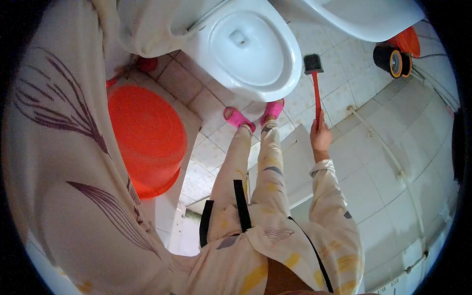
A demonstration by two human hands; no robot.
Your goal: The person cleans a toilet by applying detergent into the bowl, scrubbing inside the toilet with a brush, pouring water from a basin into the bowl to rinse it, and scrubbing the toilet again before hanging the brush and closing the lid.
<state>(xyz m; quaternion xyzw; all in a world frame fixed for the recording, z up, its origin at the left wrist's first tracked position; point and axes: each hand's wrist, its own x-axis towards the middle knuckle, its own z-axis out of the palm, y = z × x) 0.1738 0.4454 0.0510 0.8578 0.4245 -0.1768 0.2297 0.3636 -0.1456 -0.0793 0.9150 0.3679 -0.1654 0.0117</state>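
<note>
My right hand [321, 136] is wrapped round the red handle of a cleaning brush [317, 91]. The brush points away from me, its dark bristle head [312, 63] over the tiles beside the white toilet [293, 59]. A small gap separates the bristle head from the toilet's rim. The toilet's bowl stands uncovered, with a drain hole and a little water visible. Loose, leaf-patterned fabric [59, 147] fills the left side close to the camera, apparently my left sleeve. My left hand does not show.
A large red plastic bucket [147, 137] stands at the left. My feet wear pink slippers [239, 119] before the toilet. A white washbasin [364, 22] juts in at top right, near a black-and-orange round object [392, 61]. A pipe [386, 142] runs along the tiled wall [378, 182].
</note>
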